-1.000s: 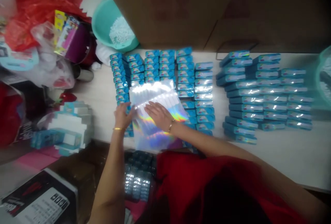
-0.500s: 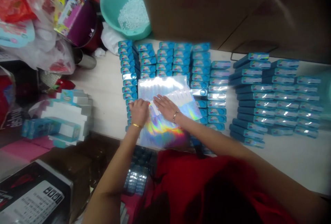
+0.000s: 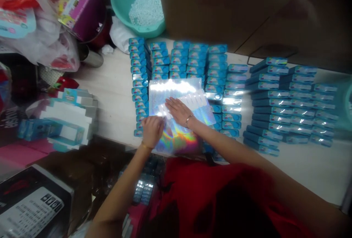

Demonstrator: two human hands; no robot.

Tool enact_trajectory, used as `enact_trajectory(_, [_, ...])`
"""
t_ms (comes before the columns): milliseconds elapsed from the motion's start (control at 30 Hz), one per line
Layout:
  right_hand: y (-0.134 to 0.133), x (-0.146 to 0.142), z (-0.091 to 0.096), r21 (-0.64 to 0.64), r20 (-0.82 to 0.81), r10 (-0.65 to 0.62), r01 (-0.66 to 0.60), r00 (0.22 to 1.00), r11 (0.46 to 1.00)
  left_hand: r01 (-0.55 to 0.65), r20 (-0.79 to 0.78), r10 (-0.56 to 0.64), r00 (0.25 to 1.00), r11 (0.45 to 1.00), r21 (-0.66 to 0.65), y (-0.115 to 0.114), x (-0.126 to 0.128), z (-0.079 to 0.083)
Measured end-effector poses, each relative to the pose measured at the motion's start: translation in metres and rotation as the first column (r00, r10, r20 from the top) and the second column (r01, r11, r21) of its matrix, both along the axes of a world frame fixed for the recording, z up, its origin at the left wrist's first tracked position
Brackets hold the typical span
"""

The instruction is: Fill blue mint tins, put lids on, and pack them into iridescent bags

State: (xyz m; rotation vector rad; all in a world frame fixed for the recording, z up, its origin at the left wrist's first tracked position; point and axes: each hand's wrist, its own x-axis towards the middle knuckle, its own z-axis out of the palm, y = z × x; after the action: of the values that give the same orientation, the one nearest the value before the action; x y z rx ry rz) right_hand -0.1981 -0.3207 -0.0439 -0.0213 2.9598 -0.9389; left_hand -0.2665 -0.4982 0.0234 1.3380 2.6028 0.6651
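A shiny holographic sheet (image 3: 176, 139) lies on top of the blue boxes in front of me. A smaller sheet with a row of pale strips (image 3: 196, 102) rests slantwise on it. My right hand (image 3: 178, 111), with a bracelet at the wrist, is flat on the sheets with its fingers stretched out. By the left end of the strips, my left hand (image 3: 153, 130) is closed, fingertips pressed together at the sheet's left side. Whatever may be between them is too small to make out.
Blue boxes (image 3: 232, 117) stand in several rows on the white table (image 3: 112, 95), with more stacks at right. A green basin (image 3: 121, 3) of white beads is at the back. Unfilled cartons (image 3: 68, 117) and plastic bags (image 3: 60, 51) crowd the left. A brown panel (image 3: 220, 10) borders the back.
My left hand has drawn slightly toward my body along the sheet's left side. My right hand stays flat in nearly the same spot. The whole view has shifted a little.
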Motion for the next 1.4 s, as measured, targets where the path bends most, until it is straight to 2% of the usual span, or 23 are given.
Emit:
enact_trajectory(67, [0.002,0.001,0.001,-0.094,-0.018,-0.009,0.007,1.0,0.996,-0.195,0.117,0.177,0.977,0.966,0.167,-0.001,0.018,0.02])
enact_trajectory(100, [0.002,0.003,0.004,-0.17,-0.046,-0.038,0.029,0.998,0.985,-0.333,0.211,0.284,0.935,0.908,0.253,0.002,0.026,0.03])
enact_trajectory(133, [0.003,0.006,0.009,-0.267,-0.08,-0.094,0.07,0.992,0.961,-0.467,0.329,0.365,0.871,0.823,0.322,0.007,0.034,0.039])
enact_trajectory(167, [0.003,0.011,0.015,-0.384,-0.106,-0.17,0.117,0.98,0.916,-0.582,0.454,0.407,0.793,0.727,0.365,0.013,0.04,0.046])
enact_trajectory(200, [0.002,0.018,0.023,-0.517,-0.108,-0.254,0.164,0.961,0.84,-0.669,0.568,0.409,0.714,0.638,0.381,0.021,0.045,0.051])
enact_trajectory(233, [0.002,0.026,0.032,-0.646,-0.071,-0.33,0.209,0.941,0.734,-0.729,0.66,0.386,0.644,0.571,0.377,0.029,0.049,0.054])
enact_trajectory(267, [0.001,0.035,0.041,-0.751,0.001,-0.381,0.253,0.924,0.61,-0.77,0.728,0.356,0.586,0.526,0.362,0.036,0.053,0.056])
enact_trajectory(333, [-0.001,0.055,0.058,-0.862,0.193,-0.395,0.347,0.898,0.369,-0.821,0.813,0.31,0.494,0.475,0.317,0.051,0.061,0.054])
enact_trajectory(400, [0.001,0.075,0.07,-0.872,0.344,-0.397,0.446,0.851,0.199,-0.844,0.858,0.286,0.427,0.468,0.264,0.063,0.072,0.048])
enact_trajectory(467, [0.009,0.096,0.075,-0.859,0.402,-0.46,0.5,0.791,0.11,-0.838,0.879,0.277,0.388,0.503,0.211,0.076,0.086,0.038])
enact_trajectory(500, [0.017,0.108,0.076,-0.852,0.402,-0.508,0.514,0.762,0.096,-0.826,0.883,0.276,0.379,0.532,0.188,0.083,0.093,0.033])
enact_trajectory(533, [0.026,0.12,0.077,-0.842,0.386,-0.557,0.528,0.736,0.113,-0.808,0.884,0.274,0.378,0.565,0.17,0.091,0.102,0.026])
enact_trajectory(600, [0.049,0.147,0.075,-0.794,0.328,-0.641,0.57,0.694,0.21,-0.754,0.872,0.263,0.412,0.636,0.164,0.112,0.12,0.012])
enact_trajectory(667, [0.075,0.174,0.072,-0.716,0.268,-0.713,0.629,0.648,0.304,-0.673,0.833,0.241,0.499,0.713,0.197,0.138,0.139,-0.002])
enact_trajectory(800, [0.127,0.215,0.057,-0.545,0.2,-0.812,0.751,0.548,0.372,-0.458,0.65,0.181,0.738,0.842,0.285,0.193,0.167,-0.022])
enact_trajectory(867, [0.146,0.225,0.046,-0.453,0.171,-0.825,0.786,0.539,0.421,-0.369,0.522,0.19,0.832,0.891,0.265,0.214,0.174,-0.029])
enact_trajectory(933, [0.16,0.23,0.035,-0.374,0.151,-0.82,0.8,0.552,0.469,-0.317,0.408,0.216,0.887,0.927,0.2,0.227,0.177,-0.033])
enact_trajectory(1067, [0.168,0.235,0.02,-0.279,0.151,-0.778,0.781,0.61,0.559,-0.243,0.3,0.204,0.932,0.965,0.099,0.231,0.181,-0.038])
enact_trajectory(1133, [0.166,0.238,0.015,-0.245,0.154,-0.763,0.773,0.627,0.586,-0.221,0.28,0.193,0.94,0.973,0.071,0.228,0.185,-0.039])
enact_trajectory(1300, [0.161,0.244,0.007,-0.173,0.148,-0.755,0.768,0.639,0.616,-0.19,0.259,0.174,0.95,0.981,0.037,0.224,0.192,-0.045])
enact_trajectory(1400, [0.16,0.244,0.002,-0.174,0.144,-0.753,0.766,0.642,0.619,-0.171,0.246,0.16,0.956,0.985,0.024,0.225,0.193,-0.047])
